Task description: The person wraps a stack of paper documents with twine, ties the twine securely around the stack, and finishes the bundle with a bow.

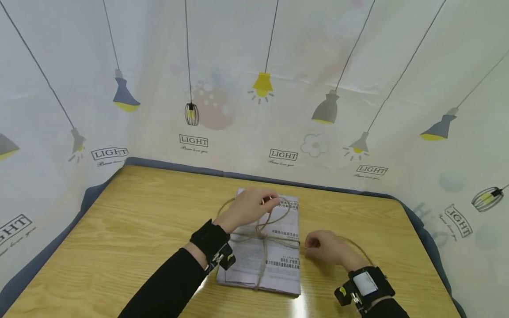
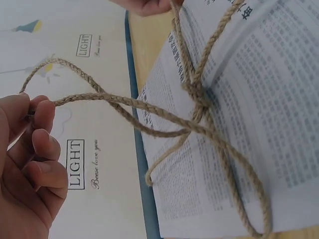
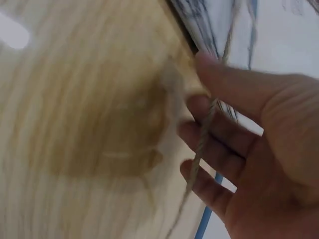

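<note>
A stack of newspapers (image 1: 242,265) lies on the table, with brown twine (image 1: 261,235) crossed over its top. In the left wrist view the twine's knot (image 2: 199,97) sits on the top sheet, and loose loops rise from it. My left hand (image 1: 252,205), above the far part of the stack, pinches a loop of twine between thumb and fingertips. Just off the stack's right edge, my right hand (image 1: 328,248) holds a length of twine (image 3: 202,142) that runs across its curled fingers (image 3: 212,147). The twine's tail trails behind that hand toward the wrist.
The wooden table (image 1: 151,221) has a dark blue cloth edge (image 1: 222,173) along its back and sides. Behind it hangs a pale curtain (image 1: 238,150) printed with lamps. Both wrists wear black straps with small cameras.
</note>
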`<action>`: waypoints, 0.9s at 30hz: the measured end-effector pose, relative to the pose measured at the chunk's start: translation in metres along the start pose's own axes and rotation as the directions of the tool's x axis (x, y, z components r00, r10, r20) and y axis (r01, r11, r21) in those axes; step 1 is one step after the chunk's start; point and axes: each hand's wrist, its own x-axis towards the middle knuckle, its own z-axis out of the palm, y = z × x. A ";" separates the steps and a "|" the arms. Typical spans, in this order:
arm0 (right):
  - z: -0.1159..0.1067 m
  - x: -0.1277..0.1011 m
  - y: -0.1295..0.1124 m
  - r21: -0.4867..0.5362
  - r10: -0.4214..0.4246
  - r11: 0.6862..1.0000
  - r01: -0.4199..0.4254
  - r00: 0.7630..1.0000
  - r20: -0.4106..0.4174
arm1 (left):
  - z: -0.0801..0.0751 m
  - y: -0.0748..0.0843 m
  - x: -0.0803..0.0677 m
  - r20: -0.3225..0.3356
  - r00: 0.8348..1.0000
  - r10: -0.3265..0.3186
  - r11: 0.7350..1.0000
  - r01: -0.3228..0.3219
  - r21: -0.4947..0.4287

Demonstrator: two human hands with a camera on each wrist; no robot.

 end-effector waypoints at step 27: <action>-0.051 0.030 -0.013 0.286 0.247 0.936 -0.203 0.960 -0.129 | 0.005 0.000 -0.004 0.090 0.989 0.120 0.974 -0.100 -0.202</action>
